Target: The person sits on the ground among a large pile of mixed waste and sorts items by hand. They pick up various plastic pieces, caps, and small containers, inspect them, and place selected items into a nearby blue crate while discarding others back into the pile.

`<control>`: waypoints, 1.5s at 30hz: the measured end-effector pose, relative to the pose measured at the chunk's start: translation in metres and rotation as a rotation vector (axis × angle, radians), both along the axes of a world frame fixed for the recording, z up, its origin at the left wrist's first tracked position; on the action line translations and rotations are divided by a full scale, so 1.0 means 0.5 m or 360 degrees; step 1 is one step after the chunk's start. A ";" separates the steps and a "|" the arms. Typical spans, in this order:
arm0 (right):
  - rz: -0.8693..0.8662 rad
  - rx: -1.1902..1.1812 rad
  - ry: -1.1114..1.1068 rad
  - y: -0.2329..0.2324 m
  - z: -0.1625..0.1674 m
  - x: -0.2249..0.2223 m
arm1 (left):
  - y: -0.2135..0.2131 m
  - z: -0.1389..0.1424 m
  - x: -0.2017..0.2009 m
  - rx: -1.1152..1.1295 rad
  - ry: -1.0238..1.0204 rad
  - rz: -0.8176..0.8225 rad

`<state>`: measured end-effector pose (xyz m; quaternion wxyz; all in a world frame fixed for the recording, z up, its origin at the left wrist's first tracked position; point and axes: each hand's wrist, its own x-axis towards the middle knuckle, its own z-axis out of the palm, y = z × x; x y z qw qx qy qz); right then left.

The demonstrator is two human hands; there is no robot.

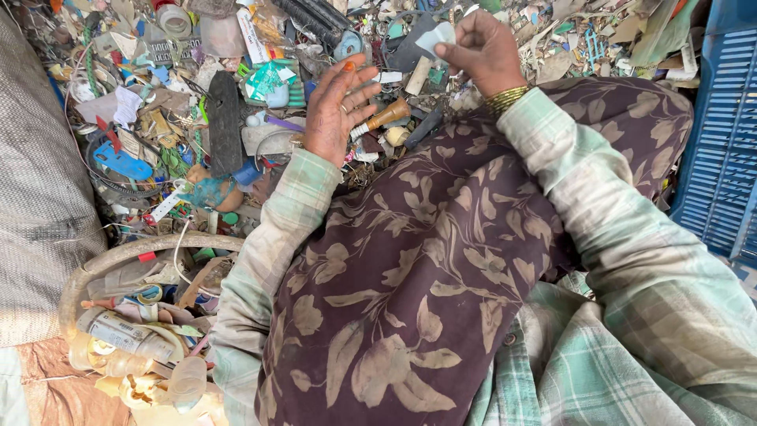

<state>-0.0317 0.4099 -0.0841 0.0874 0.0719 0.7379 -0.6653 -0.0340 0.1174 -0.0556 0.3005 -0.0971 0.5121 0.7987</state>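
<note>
Right hand pinching a small pale scrap between thumb and fingers, held up above the scrap heap. Left hand open, fingers spread, palm hovering over the heap, holding nothing. Could slip from such a light pinch and get lost among the bits below. Could also cut or poke the open left hand on sharp broken plastic just under it. Scrap thin, flat, whitish with a hint of blue, edges a bit bent; cannot tell if paper or plastic. Brown bottle neck just right of the left hand. Round basket of bottles well below and left of it. Blue crate far right of the right hand.
</note>
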 end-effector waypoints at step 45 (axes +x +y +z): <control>0.0305 0.0956 0.0372 0.019 0.008 -0.099 | -0.074 0.073 -0.004 0.0385 -0.0029 0.0499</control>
